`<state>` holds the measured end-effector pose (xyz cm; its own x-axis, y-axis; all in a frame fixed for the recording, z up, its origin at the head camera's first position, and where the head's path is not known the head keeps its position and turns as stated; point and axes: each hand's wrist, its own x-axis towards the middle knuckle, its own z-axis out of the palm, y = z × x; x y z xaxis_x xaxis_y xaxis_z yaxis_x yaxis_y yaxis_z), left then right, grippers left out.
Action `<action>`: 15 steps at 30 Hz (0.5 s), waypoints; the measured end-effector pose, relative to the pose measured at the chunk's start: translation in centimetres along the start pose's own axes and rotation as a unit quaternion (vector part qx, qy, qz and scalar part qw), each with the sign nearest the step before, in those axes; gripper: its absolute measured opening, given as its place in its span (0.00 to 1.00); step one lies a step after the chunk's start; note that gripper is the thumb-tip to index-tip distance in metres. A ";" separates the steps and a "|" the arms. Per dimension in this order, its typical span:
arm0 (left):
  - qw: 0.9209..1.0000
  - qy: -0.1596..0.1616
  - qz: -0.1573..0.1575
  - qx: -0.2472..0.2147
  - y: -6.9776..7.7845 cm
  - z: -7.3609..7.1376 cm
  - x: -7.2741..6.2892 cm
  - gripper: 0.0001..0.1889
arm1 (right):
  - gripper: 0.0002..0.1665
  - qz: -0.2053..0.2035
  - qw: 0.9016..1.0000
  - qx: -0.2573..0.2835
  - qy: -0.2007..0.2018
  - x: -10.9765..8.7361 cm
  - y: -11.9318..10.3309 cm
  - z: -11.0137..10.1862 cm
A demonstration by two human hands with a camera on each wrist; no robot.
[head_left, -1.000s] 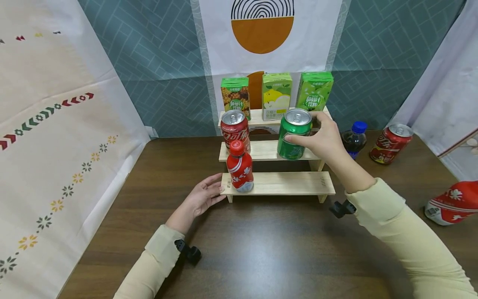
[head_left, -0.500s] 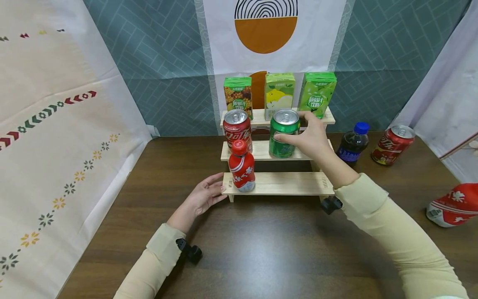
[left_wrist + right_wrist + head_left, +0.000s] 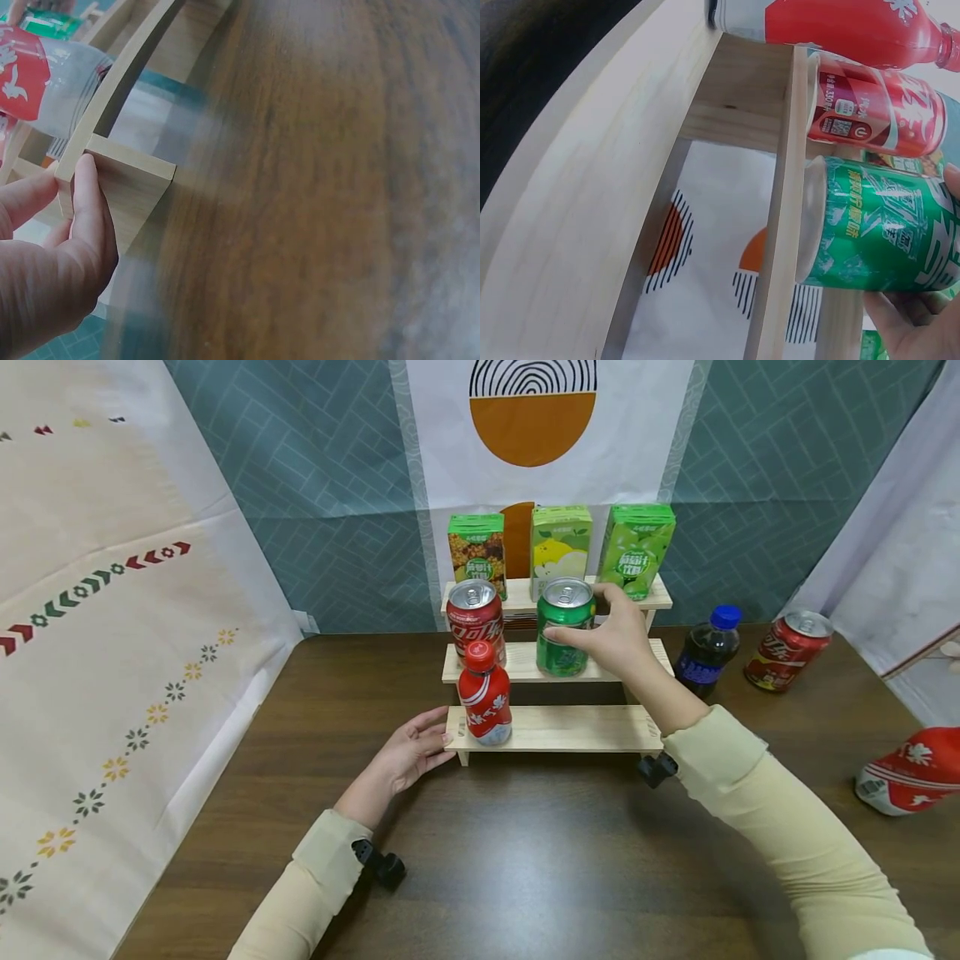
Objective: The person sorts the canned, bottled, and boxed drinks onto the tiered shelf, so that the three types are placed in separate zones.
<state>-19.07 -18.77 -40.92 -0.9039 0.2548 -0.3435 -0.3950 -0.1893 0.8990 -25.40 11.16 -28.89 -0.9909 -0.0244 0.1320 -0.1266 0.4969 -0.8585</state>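
My right hand [image 3: 618, 635] grips a green soda can [image 3: 561, 658] between thumb and fingers, upright at the middle tier of a wooden three-tier shelf [image 3: 577, 727]. In the right wrist view the base of the green can [image 3: 885, 225] is right at that tier's board. Left of it on this tier stands a red soda can [image 3: 472, 622], partly hidden by a red-capped bottle [image 3: 487, 706] on the lowest tier. My left hand [image 3: 408, 752] pinches the left end of the lowest board, thumb and fingers around its corner in the left wrist view.
Three juice cartons stand along the top tier, among them a yellow-green carton [image 3: 560, 547]. To the right of the shelf are a dark blue-capped bottle [image 3: 705, 656], another red can [image 3: 787, 652] and a red bottle [image 3: 911, 768] at the frame's edge. Patterned cloth hangs behind.
My right hand has moved the green can left along the middle tier, toward the red can, and slightly down. My left hand keeps its place on the shelf.
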 end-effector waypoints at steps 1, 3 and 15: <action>1.000 0.000 0.000 -0.001 0.0 0.0 0.0 0.31 | 0.54 0.001 1.000 0.001 0.001 0.0 0.0 0.1; 1.000 -0.001 0.001 -0.003 0.0 -0.1 0.0 0.31 | 0.54 0.001 1.000 0.002 0.005 0.0 -0.1 0.3; 1.000 -0.005 0.005 -0.003 -0.2 -0.1 0.0 0.32 | 0.52 -0.011 1.000 0.012 0.000 -0.1 0.0 0.7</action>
<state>-19.04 -18.85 -41.15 -0.9060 0.2625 -0.3322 -0.3875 -0.1977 0.9004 -25.31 10.59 -29.29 -0.9881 -0.0348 0.1501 -0.1485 0.4752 -0.8672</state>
